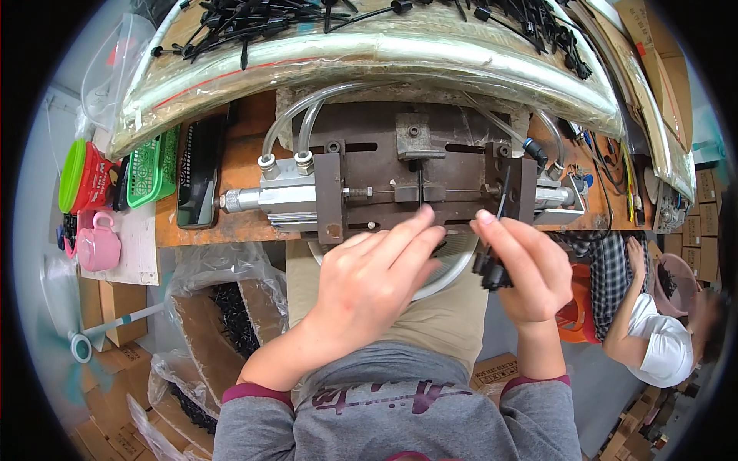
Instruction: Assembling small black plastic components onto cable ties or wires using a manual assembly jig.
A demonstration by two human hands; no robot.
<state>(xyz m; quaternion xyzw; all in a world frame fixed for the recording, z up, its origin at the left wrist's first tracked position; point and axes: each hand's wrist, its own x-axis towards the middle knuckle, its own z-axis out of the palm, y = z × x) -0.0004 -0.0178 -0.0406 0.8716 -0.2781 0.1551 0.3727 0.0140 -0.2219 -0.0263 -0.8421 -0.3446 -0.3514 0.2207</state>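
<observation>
My left hand (377, 276) reaches over the front of a dark metal clamping fixture (307, 131), its fingers stretched out and slightly blurred. Its fingertips are at the lower end of a thin black rod (420, 183) standing in the fixture's middle block; whether they touch it I cannot tell. To the right, my right hand (530, 269) is closed on several black plastic stem pieces (493, 273) with thick heads. One thin stem points up past its fingertips. Air cylinders, left (288, 203) and right (552, 197), face the middle block.
A plastic-covered tray (369, 58) behind the fixture bears many black stem pieces (254, 23). Clear hoses (304, 115) run to the cylinders. At left are a green basket (152, 170), a black tray (201, 177) and a pink cup (98, 244). A co-worker (653, 330) sits at right.
</observation>
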